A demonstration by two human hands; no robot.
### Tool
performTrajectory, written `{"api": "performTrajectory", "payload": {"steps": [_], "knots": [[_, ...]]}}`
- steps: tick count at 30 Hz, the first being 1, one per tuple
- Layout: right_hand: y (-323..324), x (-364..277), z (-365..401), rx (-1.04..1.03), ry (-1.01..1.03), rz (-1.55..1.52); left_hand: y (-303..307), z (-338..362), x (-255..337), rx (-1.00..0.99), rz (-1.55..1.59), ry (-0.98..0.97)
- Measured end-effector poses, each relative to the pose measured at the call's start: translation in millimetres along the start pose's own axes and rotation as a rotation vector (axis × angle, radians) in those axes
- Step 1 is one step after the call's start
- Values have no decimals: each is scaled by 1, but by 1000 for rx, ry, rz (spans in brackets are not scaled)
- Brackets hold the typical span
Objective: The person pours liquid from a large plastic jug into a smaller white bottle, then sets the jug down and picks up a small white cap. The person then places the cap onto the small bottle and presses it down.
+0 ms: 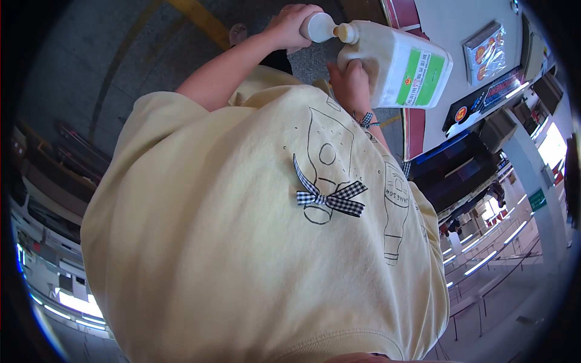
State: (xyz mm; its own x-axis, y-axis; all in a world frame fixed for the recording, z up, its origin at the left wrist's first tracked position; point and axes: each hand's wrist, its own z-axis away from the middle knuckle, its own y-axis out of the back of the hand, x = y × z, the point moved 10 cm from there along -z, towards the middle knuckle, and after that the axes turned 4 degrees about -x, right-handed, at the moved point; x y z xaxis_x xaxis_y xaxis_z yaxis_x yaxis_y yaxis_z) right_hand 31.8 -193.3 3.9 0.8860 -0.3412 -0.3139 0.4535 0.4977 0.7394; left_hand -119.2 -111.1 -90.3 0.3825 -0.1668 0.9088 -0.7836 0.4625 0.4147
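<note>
The person's right hand (351, 81) is closed around the handle side of the white jug (399, 66), which is tipped on its side. The left hand (292, 27) is curled around a white cup (318, 28) at the jug's mouth. Past the jug's base, a plastic-wrapped packet (485, 53) lies on the pale tabletop (448, 24); grey floor (163, 45) shows beyond the cup.
</note>
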Motion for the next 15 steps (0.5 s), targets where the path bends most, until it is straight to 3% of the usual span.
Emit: {"api": "performTrajectory", "payload": {"steps": [9,15], "knots": [[-8,0,-4,-26,6,-30,0,3,-5,8,14,26],[-12,-1,-5,-40,18,-9,5,3,-1,24,20,146]]}}
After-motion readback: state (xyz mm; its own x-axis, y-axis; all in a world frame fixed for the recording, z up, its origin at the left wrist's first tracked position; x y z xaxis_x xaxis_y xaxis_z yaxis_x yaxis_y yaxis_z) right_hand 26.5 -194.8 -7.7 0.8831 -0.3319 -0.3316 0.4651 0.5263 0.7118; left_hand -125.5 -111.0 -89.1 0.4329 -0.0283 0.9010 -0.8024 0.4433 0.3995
